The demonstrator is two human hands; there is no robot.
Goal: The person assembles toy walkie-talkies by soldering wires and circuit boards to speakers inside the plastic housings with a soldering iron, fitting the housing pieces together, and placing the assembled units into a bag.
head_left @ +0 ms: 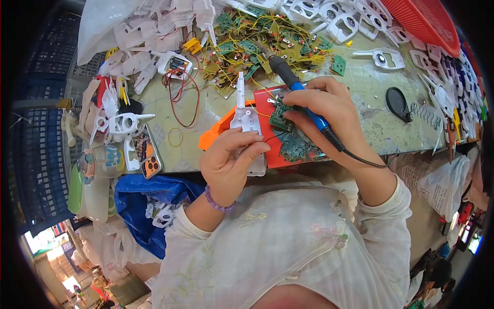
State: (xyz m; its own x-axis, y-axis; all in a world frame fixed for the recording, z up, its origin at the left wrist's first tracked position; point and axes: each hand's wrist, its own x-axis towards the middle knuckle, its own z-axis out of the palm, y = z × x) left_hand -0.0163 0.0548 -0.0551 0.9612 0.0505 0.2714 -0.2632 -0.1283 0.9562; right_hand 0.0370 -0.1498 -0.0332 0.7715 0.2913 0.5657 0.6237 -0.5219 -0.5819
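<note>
My right hand is closed around a blue-handled soldering iron, its tip pointing up and left. The thumb and forefinger of that hand also pinch a small green circuit board. My left hand has its thumb and fingers drawn together at a thin dark wire that runs toward the board. Partly hidden under this hand is a white plastic housing with a narrow stem pointing away from me. Below the board lie a red sheet and an orange tray.
Circuit boards with yellow wires are heaped at the back. White plastic parts lie back right, near a red basket. On the left sit a battery case with red wires and a phone. A blue bag hangs below the edge.
</note>
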